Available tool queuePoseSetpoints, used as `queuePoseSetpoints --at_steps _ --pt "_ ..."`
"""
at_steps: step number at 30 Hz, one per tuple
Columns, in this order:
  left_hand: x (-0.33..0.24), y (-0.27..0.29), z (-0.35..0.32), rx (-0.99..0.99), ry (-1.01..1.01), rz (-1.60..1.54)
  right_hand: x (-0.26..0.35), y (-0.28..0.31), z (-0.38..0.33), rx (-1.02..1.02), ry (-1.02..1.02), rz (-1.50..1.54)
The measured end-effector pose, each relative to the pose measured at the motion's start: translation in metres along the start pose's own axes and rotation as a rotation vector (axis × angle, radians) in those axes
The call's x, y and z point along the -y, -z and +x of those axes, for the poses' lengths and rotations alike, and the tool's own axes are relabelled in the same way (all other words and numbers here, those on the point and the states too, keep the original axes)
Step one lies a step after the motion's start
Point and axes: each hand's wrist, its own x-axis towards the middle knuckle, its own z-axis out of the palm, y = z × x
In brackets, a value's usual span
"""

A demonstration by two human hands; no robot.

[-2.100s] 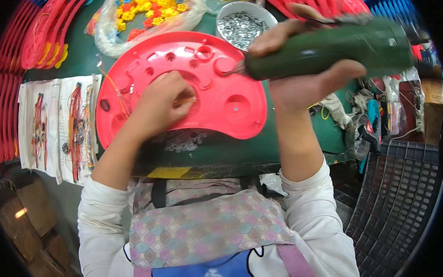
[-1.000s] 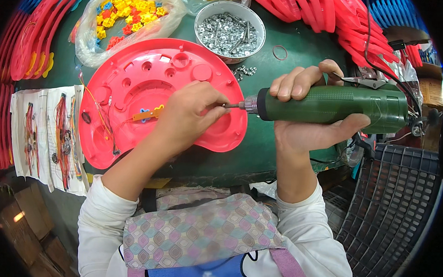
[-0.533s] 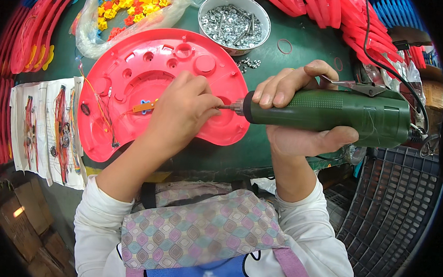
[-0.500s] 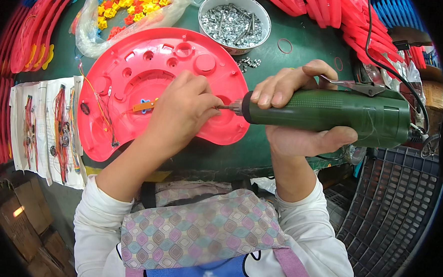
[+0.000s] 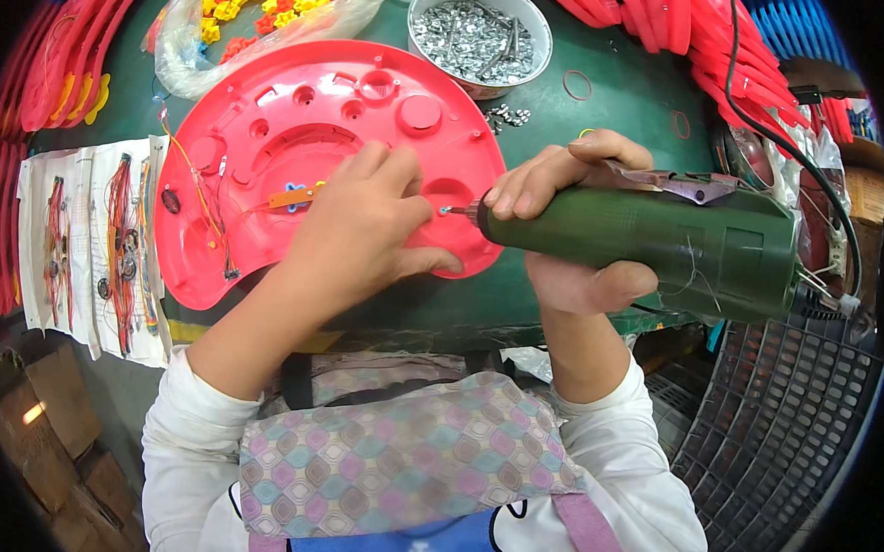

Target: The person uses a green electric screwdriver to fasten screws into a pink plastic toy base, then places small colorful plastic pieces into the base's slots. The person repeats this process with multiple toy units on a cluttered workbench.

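Observation:
My right hand (image 5: 552, 182) grips a green electric screwdriver (image 5: 654, 237), held nearly level with its bit pointing left. The bit's tip meets a small screw-like spot (image 5: 443, 210) on a red-pink plastic shell (image 5: 194, 273). Over the shell's middle lies my left hand (image 5: 370, 212), fingers bent and thumb stretched apart, just left of the bit; its fingertips are partly hidden. An orange strip (image 5: 291, 199) with a blue piece under it shows beside that hand. Thin wires (image 5: 201, 198) run along the shell's left side.
A white tub of screws (image 5: 479, 43) stands behind the shell, with a few loose screws (image 5: 510, 118) beside it. A plastic bag of yellow, red and blue pieces (image 5: 266, 7) lies back left. Wire bundles (image 5: 119, 239) rest at left; stacked pink shells (image 5: 665, 28) fill the back right.
My left fingers have drawn away from the bit and the thumb has spread. The screwdriver's back end has swung slightly toward me, and its tip now shows against the shell.

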Motion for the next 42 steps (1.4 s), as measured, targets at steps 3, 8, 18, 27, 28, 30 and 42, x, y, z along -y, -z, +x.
queuePoseSetpoints --at_steps 3,8,18,27,28,30,42 --pt "0.002 -0.003 -0.001 0.006 -0.007 0.038 -0.003 -0.003 -0.003 -0.026 -0.054 0.015" --pt "0.001 -0.004 0.0 -0.003 -0.007 0.022 -0.005 -0.003 0.0 -0.01 -0.105 -0.004" --pt "0.002 -0.004 -0.003 -0.03 0.028 0.009 -0.007 -0.01 0.015 0.184 -0.207 -0.001" --pt "0.024 0.096 -0.058 -0.173 0.209 0.086 0.005 -0.03 0.022 0.219 -0.02 0.392" --pt "0.029 0.112 -0.07 -0.2 0.275 0.229 0.004 -0.033 0.021 0.203 -0.05 0.399" --pt "0.048 0.133 -0.089 -0.149 0.398 0.457 0.003 -0.04 0.018 0.171 -0.112 0.405" --pt "0.058 0.15 -0.094 -0.116 0.399 0.068 0.009 -0.046 0.016 0.068 -0.211 0.499"
